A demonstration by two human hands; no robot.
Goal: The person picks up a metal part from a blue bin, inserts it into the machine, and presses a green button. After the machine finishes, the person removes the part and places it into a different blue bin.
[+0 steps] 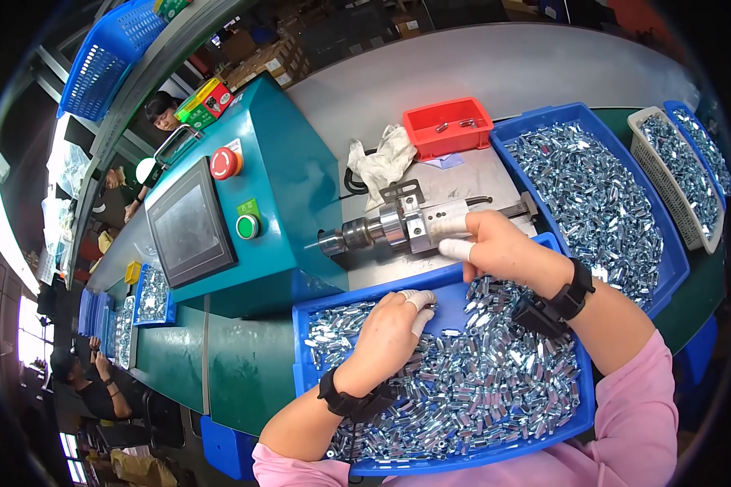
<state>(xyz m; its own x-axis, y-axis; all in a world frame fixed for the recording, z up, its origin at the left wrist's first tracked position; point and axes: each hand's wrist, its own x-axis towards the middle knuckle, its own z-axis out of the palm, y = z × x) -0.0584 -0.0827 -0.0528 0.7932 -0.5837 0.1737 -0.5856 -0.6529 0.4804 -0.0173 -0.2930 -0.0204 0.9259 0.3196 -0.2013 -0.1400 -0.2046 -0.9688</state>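
My left hand (391, 326) is low over the near blue tray (300, 345), fingers curled and pressed together among small shiny metal hex sleeves (471, 381). White covers wrap its fingertips; whatever they pinch is mostly hidden. At the machine's round metal chuck (406, 225), my right hand (495, 246) has its covered thumb and forefinger bent close against the front. Anything between those fingertips cannot be made out. The chuck sits on a horizontal spindle (356, 235) coming out of the teal machine housing (288, 178). Both wrists wear black straps.
Right of the chuck is a larger blue tray (678, 264) full of sleeves, with a beige basket (666, 183) beyond. A red bin (447, 130) and white glove (382, 162) lie behind. The machine carries a screen (188, 223), red button (225, 163) and green button (247, 226). People sit farther left.
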